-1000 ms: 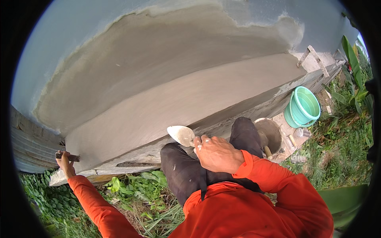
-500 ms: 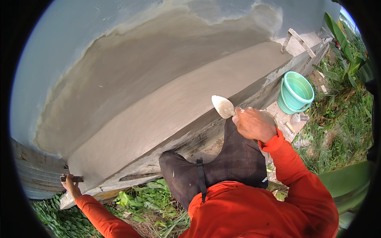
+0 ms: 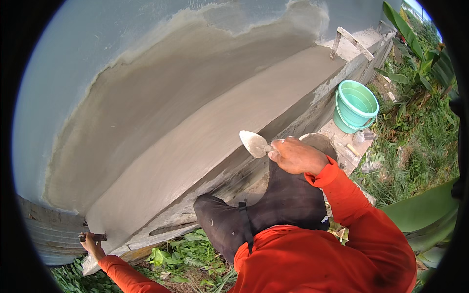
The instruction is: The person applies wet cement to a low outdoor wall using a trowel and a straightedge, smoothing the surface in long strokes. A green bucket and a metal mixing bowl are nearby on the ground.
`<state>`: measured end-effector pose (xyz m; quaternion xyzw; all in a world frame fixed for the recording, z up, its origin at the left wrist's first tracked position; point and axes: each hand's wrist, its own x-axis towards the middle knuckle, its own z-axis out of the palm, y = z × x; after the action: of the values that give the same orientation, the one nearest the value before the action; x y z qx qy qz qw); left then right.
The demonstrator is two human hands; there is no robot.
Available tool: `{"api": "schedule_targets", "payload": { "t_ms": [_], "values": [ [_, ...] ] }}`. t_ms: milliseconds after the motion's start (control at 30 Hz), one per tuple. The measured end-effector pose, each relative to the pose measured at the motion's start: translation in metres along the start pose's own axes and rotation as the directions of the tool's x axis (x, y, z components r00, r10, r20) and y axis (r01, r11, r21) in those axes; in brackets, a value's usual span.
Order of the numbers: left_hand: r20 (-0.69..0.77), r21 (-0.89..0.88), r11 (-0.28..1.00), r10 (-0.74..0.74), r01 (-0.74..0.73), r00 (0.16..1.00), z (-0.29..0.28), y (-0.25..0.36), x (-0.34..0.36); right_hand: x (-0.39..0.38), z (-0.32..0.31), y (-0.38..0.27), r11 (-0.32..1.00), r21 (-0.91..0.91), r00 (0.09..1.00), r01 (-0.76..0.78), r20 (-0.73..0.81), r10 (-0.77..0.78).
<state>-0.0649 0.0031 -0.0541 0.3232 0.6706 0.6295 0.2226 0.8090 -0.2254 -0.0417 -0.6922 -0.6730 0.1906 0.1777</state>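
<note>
My right hand (image 3: 298,156) is closed round the handle of a pointed trowel (image 3: 254,144) with pale residue on its blade, held above my bent legs near the ledge's outer edge. My left hand (image 3: 92,246) reaches to the lower left, fingers gripping a small dark flat bar (image 3: 100,237) at the end of the smooth mortar-coated ledge (image 3: 220,136). Above the ledge, a broad grey plaster patch (image 3: 146,93) with an irregular pale border covers part of the blue-grey wall (image 3: 58,78).
Corrugated metal (image 3: 49,234) adjoins the left end. A turquoise bucket (image 3: 356,105) stands on a board (image 3: 342,156) beside a mortar bucket (image 3: 320,144), half hidden by my right hand. A wooden frame (image 3: 356,44) rests at the ledge's far right. Plants (image 3: 400,141) grow alongside.
My view has turned, so the scene sits tilted differently. My right hand with the trowel moved up and right, then slightly back left. My left hand still grips the bar at the ledge's end.
</note>
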Motion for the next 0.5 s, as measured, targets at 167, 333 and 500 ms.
{"api": "schedule_targets", "payload": {
  "t_ms": [167,333,500],
  "values": [
    [0.049,0.023,0.999,0.024,-0.026,0.999,-0.002,0.0,-0.002,0.004,-0.001,-0.006,0.991,-0.133,0.999,-0.035,-0.013,0.034],
    [0.018,-0.009,1.0,-0.022,0.022,1.0,-0.004,-0.003,0.008,0.007,-0.05,0.078,0.95,-0.259,0.967,-0.176,-0.226,0.118],
    [0.055,0.008,1.0,0.008,-0.008,0.998,0.0,0.001,0.002,-0.01,-0.11,0.166,0.858,-0.138,0.843,-0.495,-0.315,0.436]
  ]
}}
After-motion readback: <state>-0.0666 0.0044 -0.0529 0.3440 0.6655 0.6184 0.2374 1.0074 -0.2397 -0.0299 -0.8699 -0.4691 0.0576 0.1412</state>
